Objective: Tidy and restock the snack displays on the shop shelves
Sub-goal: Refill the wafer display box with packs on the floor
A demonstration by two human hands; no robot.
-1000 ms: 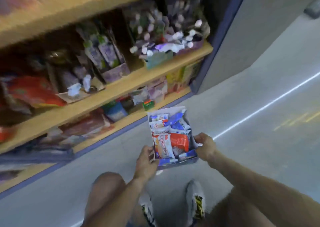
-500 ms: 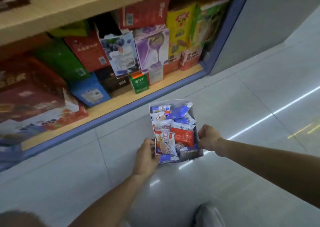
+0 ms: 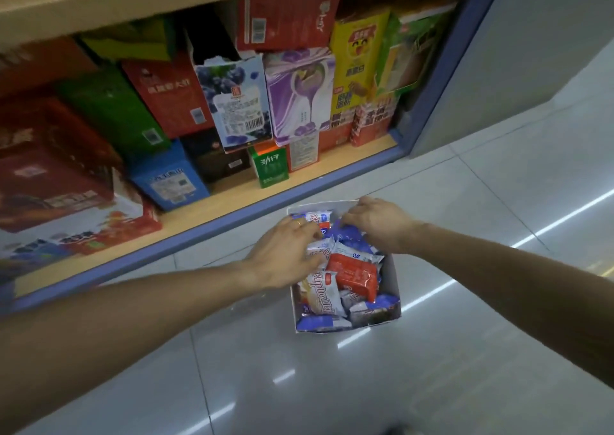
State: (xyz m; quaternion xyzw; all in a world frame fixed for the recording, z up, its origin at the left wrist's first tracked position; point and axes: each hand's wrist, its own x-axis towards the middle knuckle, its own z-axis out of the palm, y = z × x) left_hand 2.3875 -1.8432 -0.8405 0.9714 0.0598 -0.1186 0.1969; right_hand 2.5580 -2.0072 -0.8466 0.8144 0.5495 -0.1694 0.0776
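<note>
A white cardboard box (image 3: 394, 288) stands on the floor tiles in front of the bottom shelf, filled with several small snack packets. A red packet (image 3: 355, 273) and a white packet with red lettering (image 3: 324, 296) lie on top. My left hand (image 3: 285, 252) reaches in from the left, its fingers spread over the white packets at the box's left side. My right hand (image 3: 378, 222) hovers over the far end, fingers curled down onto a blue packet (image 3: 345, 233).
The bottom shelf (image 3: 299, 175) with its blue front edge holds stacked snack cartons: a blueberry box (image 3: 232, 102), a purple box (image 3: 299, 92), a yellow box (image 3: 358, 59) and a small green box (image 3: 270, 165). A grey wall panel (image 3: 515, 52) stands at the right. Glossy floor tiles surround the box.
The box was set down on the floor. Both hands let go of its sides and moved forward into the packets at its far end.
</note>
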